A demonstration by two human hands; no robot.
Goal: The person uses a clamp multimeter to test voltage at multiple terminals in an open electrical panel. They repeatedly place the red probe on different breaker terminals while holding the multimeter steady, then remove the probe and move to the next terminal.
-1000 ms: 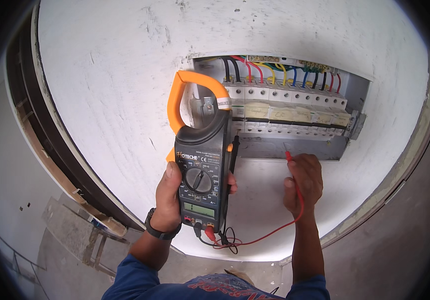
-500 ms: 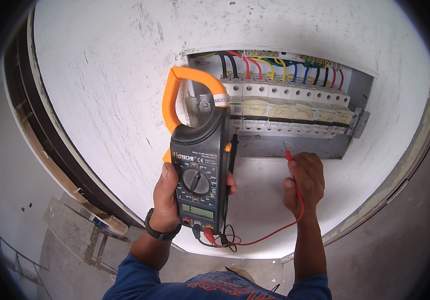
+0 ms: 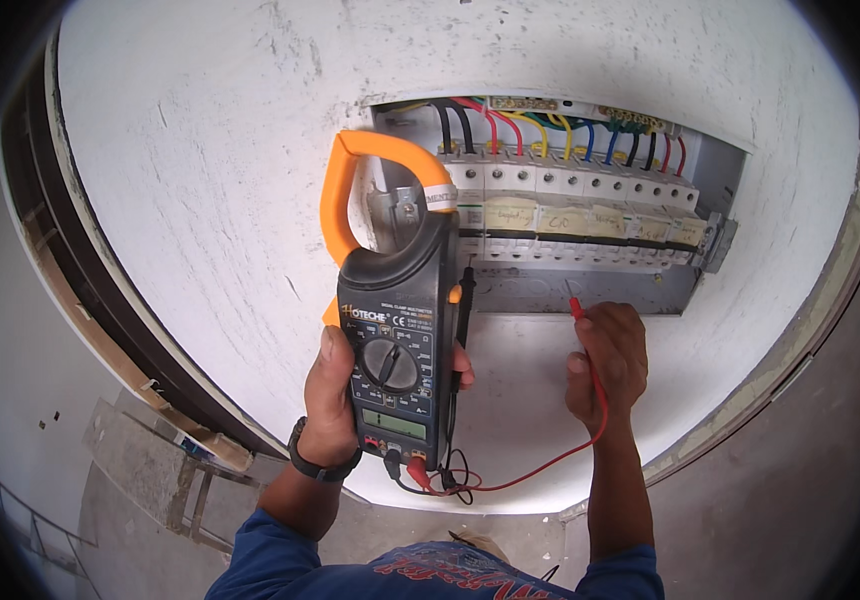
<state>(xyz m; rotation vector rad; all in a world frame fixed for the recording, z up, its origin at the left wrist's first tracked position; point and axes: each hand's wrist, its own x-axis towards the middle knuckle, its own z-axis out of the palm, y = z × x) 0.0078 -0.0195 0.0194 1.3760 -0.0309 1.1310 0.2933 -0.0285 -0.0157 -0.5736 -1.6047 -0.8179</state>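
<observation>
My left hand (image 3: pixel 328 395) is wrapped round a black and orange clamp meter (image 3: pixel 400 330), which it holds up in front of the wall. Its fingertips also press a black test probe (image 3: pixel 466 305) along the meter's right side, the tip pointing up at the lower edge of the breakers. Between the fingers of my right hand (image 3: pixel 610 362) is a red test probe (image 3: pixel 577 307), its metal tip just below the breaker row and apart from it. A red lead (image 3: pixel 550 463) runs from that probe to the meter's bottom socket. Behind the meter's jaw, part of the breaker row (image 3: pixel 570 215) is hidden.
The breakers sit in a recessed metal box (image 3: pixel 715 180) in a white wall (image 3: pixel 220 130). Coloured wires (image 3: pixel 515 125) enter from above, near brass terminal bars (image 3: pixel 633 120). A dusty wooden bench (image 3: pixel 150 460) stands at lower left, beside a dark door frame (image 3: pixel 100 260).
The view has shifted very slightly. Both hands keep their grips, and the clamp meter and red probe stay almost where they were.
</observation>
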